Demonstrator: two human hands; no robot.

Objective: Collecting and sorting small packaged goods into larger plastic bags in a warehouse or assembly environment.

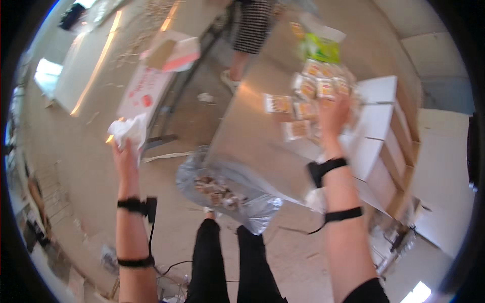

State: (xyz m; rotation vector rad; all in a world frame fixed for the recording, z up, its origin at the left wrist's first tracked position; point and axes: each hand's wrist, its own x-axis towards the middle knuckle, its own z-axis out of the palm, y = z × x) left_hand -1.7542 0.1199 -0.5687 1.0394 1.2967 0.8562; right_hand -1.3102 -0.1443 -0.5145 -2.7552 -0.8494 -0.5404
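My left hand point(127, 154) is closed on a crumpled white piece point(129, 129), thin like a plastic bag or cloth; which of the two I cannot tell. It is held out at the left, by the near end of a long white box with red print point(143, 96). On the metal table, my right hand point(334, 113) reaches into a heap of small clear-wrapped packets point(303, 87) with brownish contents. Its fingers are blurred against the packets, so a grip cannot be made out. A bright green bag point(322, 49) lies at the far end of the heap.
White cartons point(373, 118) stand right of the heap. At the table's near edge hangs a clear plastic bag point(257, 212) with several brown-and-white packets inside. Beyond the table stands another person in a checkered garment point(251, 25). An open pink-and-white box point(177, 53) sits at the far left.
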